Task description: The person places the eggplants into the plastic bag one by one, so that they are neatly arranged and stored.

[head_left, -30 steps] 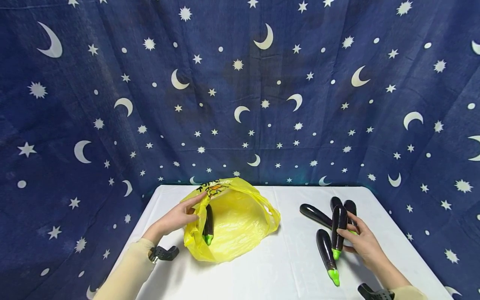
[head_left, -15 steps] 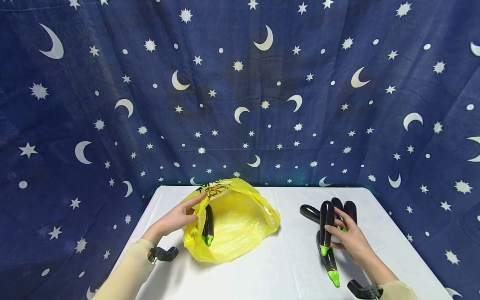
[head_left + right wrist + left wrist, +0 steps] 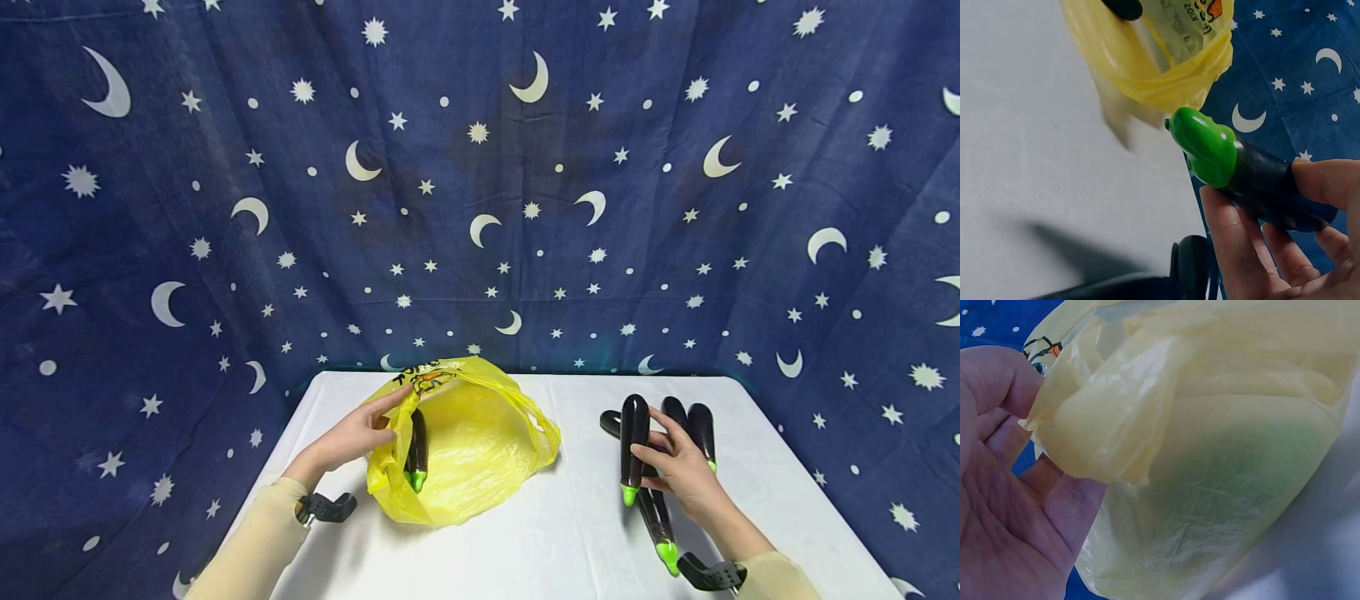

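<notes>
On the right side of the table, my right hand (image 3: 686,471) pinches a dark eggplant (image 3: 634,437) with a bright green stem end, holding it above the others. In the right wrist view the held eggplant (image 3: 1266,178) lies between thumb and fingers, its green cap towards the bag. My left hand (image 3: 360,433) pinches the rim of a yellow plastic bag (image 3: 487,442), whose mouth gapes open. Another eggplant (image 3: 418,446) lies inside the bag near that hand. The left wrist view shows the thumb and fingers (image 3: 1079,503) on the crumpled bag edge (image 3: 1110,419), with a greenish shape showing through.
Several more eggplants lie at the right: one in front (image 3: 657,525), one at the back right (image 3: 702,429), others partly hidden behind my right hand. The white table (image 3: 555,542) ends at a dark blue curtain (image 3: 480,250) with moons and stars.
My right hand has moved left with its eggplant, away from the others on the table. The left hand and the bag have stayed where they were.
</notes>
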A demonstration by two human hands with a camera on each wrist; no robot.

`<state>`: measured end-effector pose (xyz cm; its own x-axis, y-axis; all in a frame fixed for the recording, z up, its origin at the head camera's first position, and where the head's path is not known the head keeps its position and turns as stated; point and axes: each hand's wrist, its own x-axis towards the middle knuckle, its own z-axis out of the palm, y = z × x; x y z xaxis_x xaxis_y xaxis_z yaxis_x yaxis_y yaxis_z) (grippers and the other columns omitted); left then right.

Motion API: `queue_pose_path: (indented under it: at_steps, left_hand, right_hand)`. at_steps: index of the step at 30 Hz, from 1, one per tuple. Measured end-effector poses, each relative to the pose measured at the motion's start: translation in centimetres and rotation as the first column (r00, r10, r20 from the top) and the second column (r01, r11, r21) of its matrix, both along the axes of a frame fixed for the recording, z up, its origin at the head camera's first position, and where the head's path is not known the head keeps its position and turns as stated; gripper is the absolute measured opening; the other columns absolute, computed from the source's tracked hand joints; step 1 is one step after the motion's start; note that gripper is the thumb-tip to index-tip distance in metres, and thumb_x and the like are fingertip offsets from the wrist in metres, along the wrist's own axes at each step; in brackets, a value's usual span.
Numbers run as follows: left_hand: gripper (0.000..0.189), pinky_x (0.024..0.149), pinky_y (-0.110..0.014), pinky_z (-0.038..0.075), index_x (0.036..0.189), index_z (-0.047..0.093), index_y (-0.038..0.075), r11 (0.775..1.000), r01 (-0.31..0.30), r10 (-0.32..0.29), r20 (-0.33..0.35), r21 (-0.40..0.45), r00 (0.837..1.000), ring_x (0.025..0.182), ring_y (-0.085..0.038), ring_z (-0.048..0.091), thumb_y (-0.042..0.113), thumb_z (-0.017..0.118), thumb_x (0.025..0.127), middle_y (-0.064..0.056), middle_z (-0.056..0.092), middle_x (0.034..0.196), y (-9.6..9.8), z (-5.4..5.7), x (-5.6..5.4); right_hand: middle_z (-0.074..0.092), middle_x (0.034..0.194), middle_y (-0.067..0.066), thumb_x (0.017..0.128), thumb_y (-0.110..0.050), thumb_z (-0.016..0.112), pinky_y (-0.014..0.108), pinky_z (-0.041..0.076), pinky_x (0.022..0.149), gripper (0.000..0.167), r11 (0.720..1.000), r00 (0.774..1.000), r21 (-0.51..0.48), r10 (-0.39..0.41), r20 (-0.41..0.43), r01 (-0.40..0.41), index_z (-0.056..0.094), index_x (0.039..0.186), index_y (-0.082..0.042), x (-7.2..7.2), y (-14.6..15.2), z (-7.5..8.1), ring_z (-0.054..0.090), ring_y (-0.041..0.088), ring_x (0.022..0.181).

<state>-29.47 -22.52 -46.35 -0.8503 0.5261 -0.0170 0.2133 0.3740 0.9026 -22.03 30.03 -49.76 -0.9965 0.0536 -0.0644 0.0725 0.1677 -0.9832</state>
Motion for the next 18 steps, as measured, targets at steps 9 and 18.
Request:
queue_pose_path:
  at_steps: [9, 18]
  left_hand:
    - [0.082, 0.1, -0.035, 0.046, 0.164, 0.028, 0.027, 1.0, -0.003, 0.003, -0.003, -0.003, 1.0, 0.129, -0.03, 0.052, 0.003, 0.062, 0.093, -0.002, 0.023, 0.168, 0.0, 0.0, 0.1]
    - [0.082, 0.1, -0.037, 0.046, 0.164, 0.027, 0.028, 1.0, -0.007, 0.007, 0.005, -0.003, 1.0, 0.13, -0.031, 0.052, 0.003, 0.062, 0.093, -0.003, 0.023, 0.168, 0.0, 0.1, 0.3]
  right_hand:
    - [0.045, 0.149, 0.024, 0.097, -0.022, 0.072, 0.042, 0.059, 0.074, 0.086, 0.998, 0.999, -0.036, 0.053, 0.0, -0.053, 0.02, 0.165, -0.024, -0.8, -1.4, 0.3, 0.068, 0.016, 0.1]
    - [0.05, 0.145, 0.019, 0.095, -0.019, 0.074, 0.045, 0.059, 0.073, 0.085, 0.996, 0.998, -0.067, 0.066, 0.014, -0.065, 0.025, 0.163, -0.026, -1.9, -3.5, 0.7, 0.066, 0.016, 0.103]
